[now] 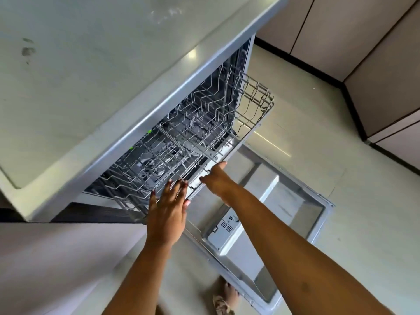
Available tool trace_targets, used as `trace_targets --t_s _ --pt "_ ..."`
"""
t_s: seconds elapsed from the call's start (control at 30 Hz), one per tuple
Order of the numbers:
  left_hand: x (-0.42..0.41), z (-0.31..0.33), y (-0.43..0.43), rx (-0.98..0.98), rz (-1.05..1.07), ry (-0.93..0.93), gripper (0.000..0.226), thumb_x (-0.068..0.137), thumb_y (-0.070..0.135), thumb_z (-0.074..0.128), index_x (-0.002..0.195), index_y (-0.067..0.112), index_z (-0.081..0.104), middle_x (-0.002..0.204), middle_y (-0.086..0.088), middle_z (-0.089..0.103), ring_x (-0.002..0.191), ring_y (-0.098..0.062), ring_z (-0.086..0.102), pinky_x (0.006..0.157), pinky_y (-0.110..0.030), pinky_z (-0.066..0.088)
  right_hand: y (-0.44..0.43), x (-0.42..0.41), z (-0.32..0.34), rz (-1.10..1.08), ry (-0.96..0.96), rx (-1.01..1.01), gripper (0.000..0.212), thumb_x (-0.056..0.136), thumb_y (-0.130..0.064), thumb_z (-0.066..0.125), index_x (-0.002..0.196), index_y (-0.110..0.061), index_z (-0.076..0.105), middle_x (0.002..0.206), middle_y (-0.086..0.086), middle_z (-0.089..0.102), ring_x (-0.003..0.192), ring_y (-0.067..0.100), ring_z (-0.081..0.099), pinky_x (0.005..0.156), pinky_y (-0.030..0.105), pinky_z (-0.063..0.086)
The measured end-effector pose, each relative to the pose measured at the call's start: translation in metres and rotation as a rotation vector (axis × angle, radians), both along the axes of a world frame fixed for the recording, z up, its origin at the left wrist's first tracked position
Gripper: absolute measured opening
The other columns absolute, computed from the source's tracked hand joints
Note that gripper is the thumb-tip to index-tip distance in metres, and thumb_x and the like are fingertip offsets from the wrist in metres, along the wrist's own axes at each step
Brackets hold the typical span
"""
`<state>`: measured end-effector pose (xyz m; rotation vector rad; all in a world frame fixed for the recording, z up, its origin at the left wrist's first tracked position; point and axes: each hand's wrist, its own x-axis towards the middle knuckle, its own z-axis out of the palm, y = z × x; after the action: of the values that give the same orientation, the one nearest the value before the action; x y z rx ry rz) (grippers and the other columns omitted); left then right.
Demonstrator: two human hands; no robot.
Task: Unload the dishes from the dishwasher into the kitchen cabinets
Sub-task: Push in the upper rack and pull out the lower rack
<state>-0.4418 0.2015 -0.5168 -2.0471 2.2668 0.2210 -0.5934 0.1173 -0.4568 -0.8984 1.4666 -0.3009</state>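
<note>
Fingers [175,189] of L hand [167,214] flat on rack [204,123] rim

The silver-grey dishwasher [244,64] sits under the pale bench, its interior dark. Its grey wire upper rack [204,123] is drawn partway out on its rails, level, with rows of bent tines standing up; its right-hand corner juts clear of the machine. My left hand [168,212] lies flat with straight fingers on the rack's front rail, and my right hand [216,178] touches the same rail just beside it. Below, the grey dishwasher door [295,201] hangs fully open and flat, inner face up, with a detergent dispenser [225,228] set into it. Across the floor, beige flat-fronted kitchen cabinets [375,42] stand closed.
</note>
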Motion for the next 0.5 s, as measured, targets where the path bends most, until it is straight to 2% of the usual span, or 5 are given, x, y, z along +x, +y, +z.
trace_targets --t_s 0.07,0.17,0.23,0.33,0.5 --pt "0.006 0.002 -0.002 -0.035 -0.048 -0.012 0.054 0.098 0.041 0.018 0.135 0.021 0.05 0.144 0.0 0.046 0.135 -0.023 0.042 0.107 -0.05 0.028 0.001 0.003 -0.005 0.073 0.038 -0.02 0.081 0.096 0.003 0.041 0.142 0.003 -0.025 0.078 0.007 0.044 0.055 0.007 0.033 0.037 0.013 0.035" --pt "0.007 0.007 -0.004 -0.059 -0.086 -0.042 0.051 0.096 0.037 0.025 0.134 0.017 0.051 0.143 0.001 0.047 0.135 -0.022 0.041 0.109 -0.046 0.024 0.002 0.002 0.006 0.048 -0.011 -0.001 0.087 0.096 0.002 0.043 0.141 -0.002 -0.032 0.081 0.012 0.053 0.061 0.014 0.049 0.043 0.011 0.043" --pt "0.006 0.011 -0.006 -0.029 -0.095 -0.061 0.056 0.101 0.037 0.013 0.134 0.015 0.053 0.141 0.001 0.05 0.133 -0.021 0.044 0.109 -0.044 0.024 0.004 -0.001 0.012 0.036 -0.048 -0.009 0.085 0.097 -0.001 0.043 0.143 -0.004 -0.028 0.113 0.022 0.059 0.088 0.029 0.062 0.064 0.024 0.054" --pt "0.009 0.014 -0.01 0.0 -0.098 -0.078 0.065 0.101 0.038 0.004 0.13 0.013 0.057 0.137 0.001 0.054 0.13 -0.021 0.048 0.109 -0.042 0.024 0.006 -0.003 0.013 0.04 -0.045 -0.074 0.082 0.099 -0.005 0.042 0.145 -0.004 -0.026 0.142 0.027 0.04 0.125 0.037 0.047 0.095 0.041 0.046" --pt "0.027 0.009 -0.028 -0.035 -0.079 -0.117 0.064 0.1 0.042 0.006 0.131 0.015 0.056 0.137 0.001 0.054 0.131 -0.022 0.047 0.109 -0.041 0.023 -0.014 0.011 0.001 0.126 0.032 -0.105 0.078 0.099 -0.009 0.043 0.147 -0.003 -0.018 0.152 0.018 0.028 0.133 0.032 0.038 0.089 0.023 0.041"
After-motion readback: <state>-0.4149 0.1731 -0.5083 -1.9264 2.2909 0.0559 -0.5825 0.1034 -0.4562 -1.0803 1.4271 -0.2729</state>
